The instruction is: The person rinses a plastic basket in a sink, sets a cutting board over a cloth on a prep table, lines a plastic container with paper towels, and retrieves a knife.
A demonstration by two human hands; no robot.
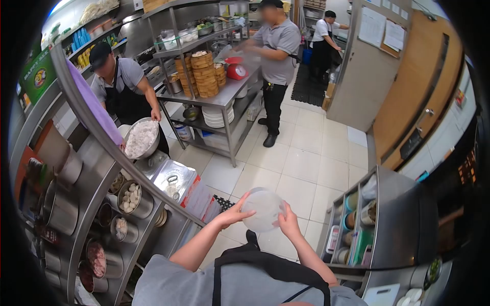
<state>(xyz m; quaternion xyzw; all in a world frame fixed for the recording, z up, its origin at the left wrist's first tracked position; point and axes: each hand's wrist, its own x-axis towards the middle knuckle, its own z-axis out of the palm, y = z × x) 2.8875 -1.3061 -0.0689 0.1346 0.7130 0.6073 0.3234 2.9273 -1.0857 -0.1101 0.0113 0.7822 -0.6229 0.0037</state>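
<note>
Between my two hands, in front of my body and above the tiled floor, is a round, translucent whitish plastic container; I cannot tell whether it is a tub or only a lid. My left hand grips its left edge, thumb lying over the near side. On the opposite edge my right hand is closed, its fingers partly hidden behind the plastic. The floor tiles show faintly through it, and no contents can be made out.
Steel shelves with food pots stand at left. A co-worker there holds a large bowl of white food. Another person works at a steel table with bamboo steamers. A steel cabinet is at right.
</note>
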